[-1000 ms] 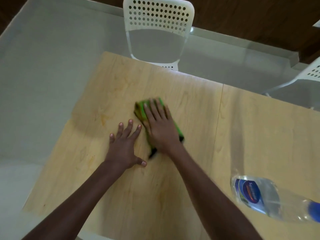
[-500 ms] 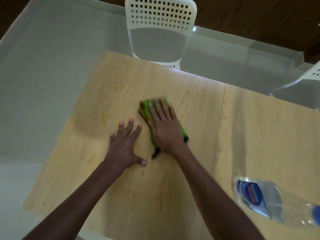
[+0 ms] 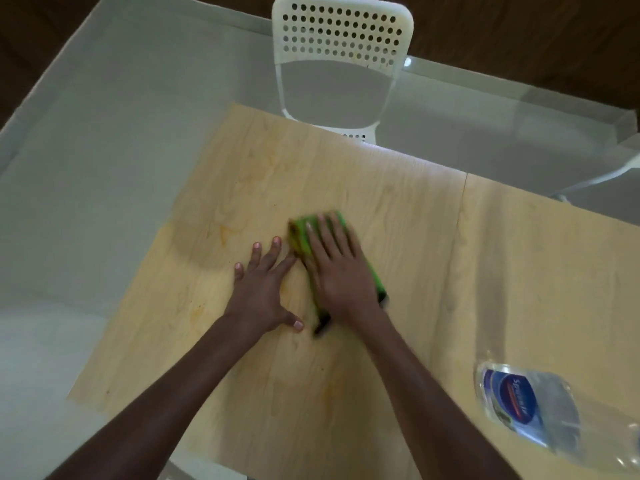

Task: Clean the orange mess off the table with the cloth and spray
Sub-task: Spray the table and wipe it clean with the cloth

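Note:
A folded green cloth [image 3: 302,233] lies flat on the light wooden table [image 3: 398,209], and my right hand [image 3: 341,271] presses down on it with fingers spread, covering most of it. Just to the left, my left hand [image 3: 261,287] rests flat on the bare wood, fingers apart, holding nothing. Faint orange smears [image 3: 225,233] show on the table left of my hands, with more near the left edge [image 3: 199,313] and in front of me [image 3: 329,393]. A clear spray bottle [image 3: 530,410] with a blue label lies at the lower right.
A white perforated chair [image 3: 341,39] stands at the table's far edge. Part of a second white chair [image 3: 609,174] shows at the right. Grey floor [image 3: 86,168] lies off the table's left edge.
My right hand and the cloth have slid slightly to the right across the table. My left hand has stayed planted.

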